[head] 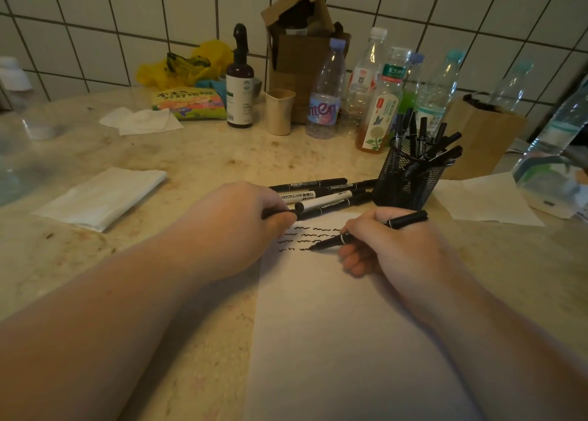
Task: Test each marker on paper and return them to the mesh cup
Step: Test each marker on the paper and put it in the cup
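A white sheet of paper [343, 341] lies in front of me with several black squiggles near its top edge. My right hand [391, 245] grips a black marker [366, 231], its tip touching the paper at the end of the lowest squiggle row. My left hand [235, 226] rests on the paper's top left corner, closed on a small black marker cap [280, 213]. Several markers [321, 196] lie side by side just beyond the paper. A black mesh cup [409, 178] stands to their right with several markers standing in it.
Several plastic bottles [326, 96], a dark spray bottle [239, 86], a beige cup [279, 111] and a cardboard box [299, 32] line the tiled wall. Folded tissues [101, 197] lie at left, a brown paper bag [483, 134] and another sheet [486, 201] at right.
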A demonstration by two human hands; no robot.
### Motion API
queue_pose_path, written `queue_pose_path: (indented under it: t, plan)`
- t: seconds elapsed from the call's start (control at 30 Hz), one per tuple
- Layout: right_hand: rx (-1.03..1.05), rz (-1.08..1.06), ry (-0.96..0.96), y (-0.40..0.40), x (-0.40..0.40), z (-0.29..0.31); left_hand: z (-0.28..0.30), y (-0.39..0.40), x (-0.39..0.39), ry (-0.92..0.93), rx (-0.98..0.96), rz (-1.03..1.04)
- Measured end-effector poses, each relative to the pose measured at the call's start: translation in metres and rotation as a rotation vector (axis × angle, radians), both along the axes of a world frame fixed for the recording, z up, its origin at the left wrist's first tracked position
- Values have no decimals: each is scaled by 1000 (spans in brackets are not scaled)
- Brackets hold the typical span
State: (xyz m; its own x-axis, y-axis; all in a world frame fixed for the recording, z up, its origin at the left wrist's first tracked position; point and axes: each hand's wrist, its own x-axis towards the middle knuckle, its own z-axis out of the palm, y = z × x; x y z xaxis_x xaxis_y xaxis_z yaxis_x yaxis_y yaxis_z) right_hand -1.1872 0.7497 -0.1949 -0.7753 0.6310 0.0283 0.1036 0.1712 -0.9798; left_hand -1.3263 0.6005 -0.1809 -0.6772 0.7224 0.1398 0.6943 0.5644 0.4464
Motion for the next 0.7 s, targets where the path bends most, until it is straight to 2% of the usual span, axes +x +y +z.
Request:
queue_pose_path:
  t: [0.23,0.53,0.7]
  plan:
    - [-83,-64,73,6,2,3,2,0,3,-45,-7,-24]
    - [-380,-49,307,6,4,12,-3,1,-1,-72,63,-36]
    - [-322,-4,309,5,3,11,-3,1,-1,-74,84,-59]
